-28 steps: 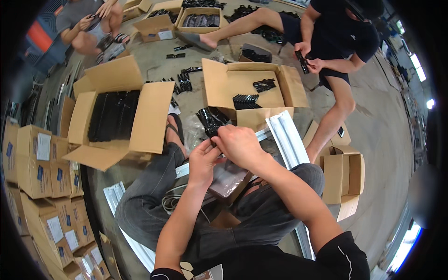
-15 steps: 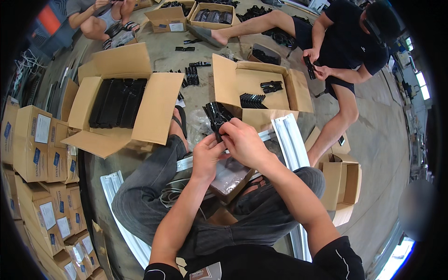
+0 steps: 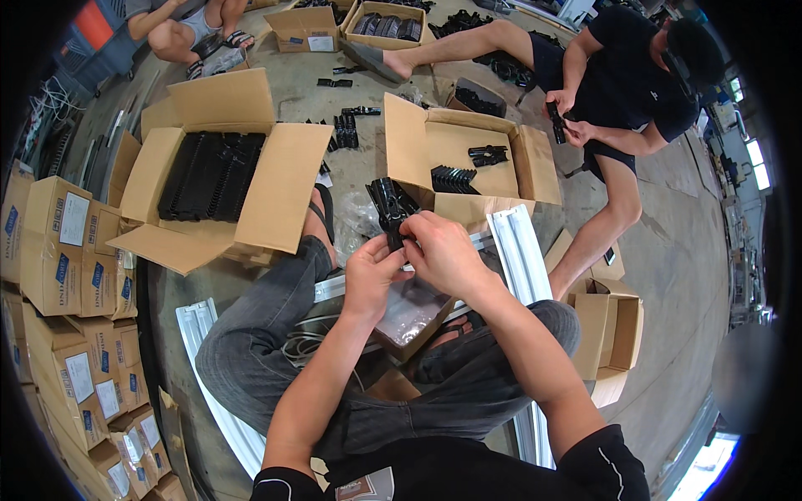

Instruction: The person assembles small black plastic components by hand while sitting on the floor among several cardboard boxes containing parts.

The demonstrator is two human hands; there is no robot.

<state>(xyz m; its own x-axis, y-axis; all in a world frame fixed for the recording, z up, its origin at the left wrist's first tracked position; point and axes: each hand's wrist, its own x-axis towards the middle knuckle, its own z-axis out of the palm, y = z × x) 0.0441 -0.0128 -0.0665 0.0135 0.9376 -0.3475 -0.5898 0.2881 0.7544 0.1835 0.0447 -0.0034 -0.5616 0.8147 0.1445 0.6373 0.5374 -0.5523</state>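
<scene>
Both of my hands are closed on a glossy black bracket-like part (image 3: 389, 203), held above the gap between my knees. My left hand (image 3: 373, 271) pinches its lower end from the left. My right hand (image 3: 447, 255) grips it from the right, its fingertips meeting the left ones, so part of the piece is hidden. Below them, between my legs, sits a small carton (image 3: 401, 344) with a clear plastic bag (image 3: 411, 313) in it. Beyond the part, an open carton (image 3: 526, 171) holds a row of black parts (image 3: 454, 180) and a few loose ones (image 3: 487, 155).
At left an open carton (image 3: 282, 175) is packed with black parts (image 3: 211, 177). White metal rails (image 3: 522, 255) lie beside my knees. Stacked cartons (image 3: 58, 250) line the left. A co-worker (image 3: 639, 75) at right handles a similar black part; another person (image 3: 171, 37) sits at far left.
My hands stay on the black part with only a slight shift of the fingers. The whole view has moved a little.
</scene>
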